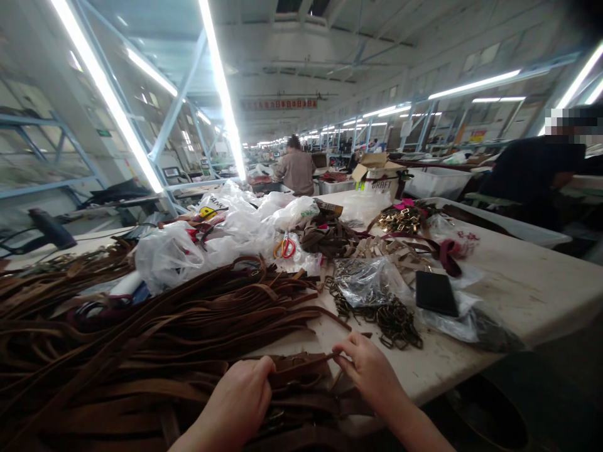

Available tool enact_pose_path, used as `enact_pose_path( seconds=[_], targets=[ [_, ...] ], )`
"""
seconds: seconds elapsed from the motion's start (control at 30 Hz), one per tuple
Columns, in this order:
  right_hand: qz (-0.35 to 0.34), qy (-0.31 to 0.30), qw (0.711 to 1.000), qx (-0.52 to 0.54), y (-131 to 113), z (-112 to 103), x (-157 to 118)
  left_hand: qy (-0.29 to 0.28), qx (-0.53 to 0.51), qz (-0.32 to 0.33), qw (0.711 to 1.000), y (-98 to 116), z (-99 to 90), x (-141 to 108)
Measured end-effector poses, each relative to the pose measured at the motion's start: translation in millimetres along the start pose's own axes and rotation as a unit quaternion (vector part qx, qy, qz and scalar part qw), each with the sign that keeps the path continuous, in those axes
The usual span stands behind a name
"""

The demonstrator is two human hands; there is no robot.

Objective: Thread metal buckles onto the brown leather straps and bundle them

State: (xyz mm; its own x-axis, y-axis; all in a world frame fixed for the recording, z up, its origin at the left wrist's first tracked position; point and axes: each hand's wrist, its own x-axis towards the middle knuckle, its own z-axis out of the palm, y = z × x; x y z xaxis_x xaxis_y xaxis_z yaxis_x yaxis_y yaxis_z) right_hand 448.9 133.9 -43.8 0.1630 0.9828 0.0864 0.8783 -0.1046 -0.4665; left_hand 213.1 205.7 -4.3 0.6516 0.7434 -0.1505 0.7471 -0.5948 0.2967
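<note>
Between my two hands stretches a brown leather strap [301,367], at the near edge of the table. My left hand [245,392] is closed around it, thumb on top. At the strap's right part, my right hand [365,361] pinches it between thumb and fingers. A large heap of similar brown straps [155,339] spreads to the left and under my hands. Dark metal buckles [396,323] lie in a pile just beyond my right hand, partly under a clear plastic bag [370,279].
Farther back are white plastic bags [235,226], red-handled scissors [285,247], a black phone [436,293], gold-coloured hardware [400,220] and an open cardboard box [377,172]. The table's edge [475,364] runs along the right. One person [296,166] sits ahead, another [532,169] at the right.
</note>
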Motion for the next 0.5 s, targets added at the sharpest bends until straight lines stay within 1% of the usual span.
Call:
enact_pose_path(
  seconds=[0.13,0.2,0.23,0.3,0.37,0.43,0.5],
  targets=[
    [-0.046,-0.002,0.999,-0.016,4.5,-16.2,-6.3,0.010,0.022,-0.024,0.999,-10.3,2.3,-3.1],
    [-0.045,-0.007,0.999,-0.004,6.4,-20.8,-11.3,0.012,0.044,-0.028,0.999,-12.5,3.9,-2.4],
    [-0.033,-0.024,0.999,0.016,7.2,-22.6,-14.3,0.013,0.051,-0.027,0.998,-12.5,5.1,-2.0],
    [0.000,-0.095,0.992,0.083,9.4,-26.5,-20.7,0.018,0.050,-0.015,0.998,-12.3,7.6,-2.2],
    [0.028,-0.171,0.972,0.157,13.2,-31.5,-27.1,0.018,0.031,0.003,0.999,-15.7,9.1,-4.0],
    [0.045,-0.207,0.955,0.206,19.5,-36.6,-32.1,0.011,0.019,0.018,1.000,-27.8,8.2,-6.9],
    [0.063,-0.211,0.951,0.219,26.9,-39.0,-35.3,0.010,0.033,0.019,0.999,-50.8,4.9,-10.1]
  ],
)
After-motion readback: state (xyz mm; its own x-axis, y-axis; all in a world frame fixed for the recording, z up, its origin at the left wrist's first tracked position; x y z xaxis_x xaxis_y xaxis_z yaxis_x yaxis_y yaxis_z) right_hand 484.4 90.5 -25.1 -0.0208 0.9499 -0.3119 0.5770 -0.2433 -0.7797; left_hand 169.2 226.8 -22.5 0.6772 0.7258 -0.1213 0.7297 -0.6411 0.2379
